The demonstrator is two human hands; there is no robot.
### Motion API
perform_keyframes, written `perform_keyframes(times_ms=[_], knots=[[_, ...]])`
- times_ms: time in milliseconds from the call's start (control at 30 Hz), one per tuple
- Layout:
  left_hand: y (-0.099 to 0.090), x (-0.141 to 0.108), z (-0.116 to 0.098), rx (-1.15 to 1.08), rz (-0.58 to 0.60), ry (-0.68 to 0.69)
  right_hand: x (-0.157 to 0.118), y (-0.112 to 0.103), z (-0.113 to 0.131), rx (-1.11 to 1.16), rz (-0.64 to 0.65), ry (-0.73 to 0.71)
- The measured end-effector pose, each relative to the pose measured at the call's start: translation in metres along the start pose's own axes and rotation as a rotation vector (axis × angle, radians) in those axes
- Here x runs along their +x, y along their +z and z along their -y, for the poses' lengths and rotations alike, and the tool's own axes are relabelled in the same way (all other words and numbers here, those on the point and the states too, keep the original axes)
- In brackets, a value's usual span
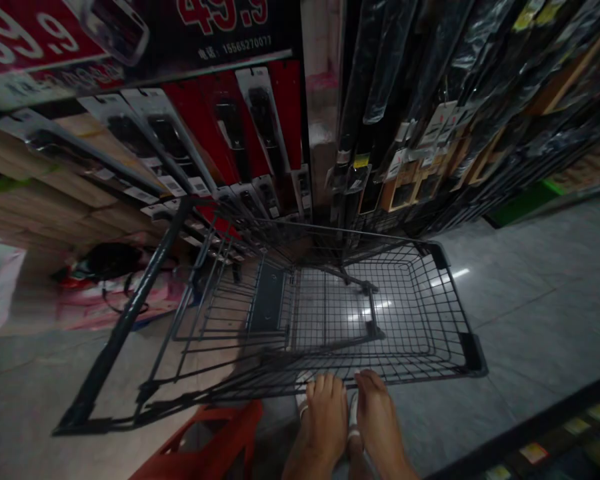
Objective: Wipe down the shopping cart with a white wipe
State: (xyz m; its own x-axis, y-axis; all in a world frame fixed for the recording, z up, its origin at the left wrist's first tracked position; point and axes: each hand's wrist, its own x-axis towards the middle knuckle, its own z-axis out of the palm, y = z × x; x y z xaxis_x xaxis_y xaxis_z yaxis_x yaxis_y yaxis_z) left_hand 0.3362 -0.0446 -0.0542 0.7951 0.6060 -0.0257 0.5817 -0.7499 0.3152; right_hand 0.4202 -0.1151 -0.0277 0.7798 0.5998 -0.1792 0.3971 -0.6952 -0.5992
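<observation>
A dark wire shopping cart [433, 313] stands sideways before me, its basket bare inside. My left hand [325, 410] lies over the near top rail with its fingers bent round it. Just right of it, my right hand [377, 410] holds the same rail, its fingers close together. The undersides of both hands are hidden. To the left is the cart's push handle [130, 313], which neither hand touches. Below the hands, parts of light-coloured sandals [354, 417] show on the floor.
An orange plastic stool [215, 443] stands at the lower left, close to the cart. Packaged goods hang on a red display [285, 113] behind the cart, with long wrapped items [385, 67] at right. Pink bags [155, 293] sit left. A shelf edge [540, 427] runs along the lower right.
</observation>
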Motion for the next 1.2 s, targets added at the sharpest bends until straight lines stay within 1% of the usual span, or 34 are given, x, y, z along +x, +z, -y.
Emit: perform_keyframes(times_ms=[100, 167, 233, 300, 333, 400, 467, 533, 567, 633, 667, 733, 800, 900, 967, 1033, 1100, 1200], knots=[[-0.015, 0.000, 0.003, -0.024, 0.042, 0.021, -0.009, 0.010, 0.008, 0.037, 0.027, -0.005], [-0.030, 0.002, 0.011, -0.029, 0.055, 0.045, -0.013, 0.013, 0.004, 0.056, 0.009, -0.013], [-0.051, 0.005, 0.024, -0.030, 0.061, 0.080, -0.014, 0.012, -0.006, 0.081, -0.024, -0.008], [-0.078, 0.009, 0.046, -0.030, 0.041, 0.115, -0.012, 0.005, -0.019, 0.096, -0.053, 0.007], [-0.092, 0.010, 0.060, -0.021, 0.008, 0.114, -0.011, 0.000, -0.026, 0.106, -0.065, 0.012], [-0.124, 0.013, 0.096, 0.018, -0.075, 0.069, -0.008, -0.012, -0.038, 0.125, -0.085, 0.026], [-0.158, 0.013, 0.138, 0.099, -0.185, -0.097, -0.005, -0.023, -0.048, 0.146, -0.097, 0.037], [-0.190, 0.010, 0.182, 0.194, -0.235, -0.324, -0.003, -0.029, -0.052, 0.163, -0.107, 0.049], [-0.204, 0.007, 0.202, 0.233, -0.244, -0.455, -0.002, -0.030, -0.051, 0.168, -0.115, 0.058], [-0.225, 0.003, 0.235, 0.282, -0.220, -0.739, -0.002, -0.026, -0.044, 0.170, -0.139, 0.090], [-0.232, 0.002, 0.248, 0.274, -0.197, -0.804, -0.003, -0.021, -0.038, 0.170, -0.155, 0.109], [-0.239, 0.002, 0.265, 0.224, -0.111, -0.861, -0.007, -0.006, -0.021, 0.176, -0.184, 0.143], [-0.240, 0.005, 0.272, 0.191, -0.038, -0.898, -0.014, 0.014, 0.002, 0.200, -0.194, 0.148], [-0.237, 0.010, 0.274, 0.191, 0.023, -0.959, -0.025, 0.042, 0.040, 0.247, -0.174, 0.118], [-0.237, 0.011, 0.273, 0.196, 0.047, -0.977, -0.031, 0.056, 0.064, 0.274, -0.156, 0.094], [-0.236, 0.011, 0.271, 0.196, 0.064, -0.971, -0.035, 0.063, 0.083, 0.296, -0.131, 0.069], [-0.235, 0.008, 0.268, 0.195, 0.074, -0.958, -0.037, 0.065, 0.097, 0.314, -0.099, 0.047], [-0.233, 0.002, 0.260, 0.190, 0.086, -0.944, -0.036, 0.060, 0.107, 0.325, -0.054, 0.033]])
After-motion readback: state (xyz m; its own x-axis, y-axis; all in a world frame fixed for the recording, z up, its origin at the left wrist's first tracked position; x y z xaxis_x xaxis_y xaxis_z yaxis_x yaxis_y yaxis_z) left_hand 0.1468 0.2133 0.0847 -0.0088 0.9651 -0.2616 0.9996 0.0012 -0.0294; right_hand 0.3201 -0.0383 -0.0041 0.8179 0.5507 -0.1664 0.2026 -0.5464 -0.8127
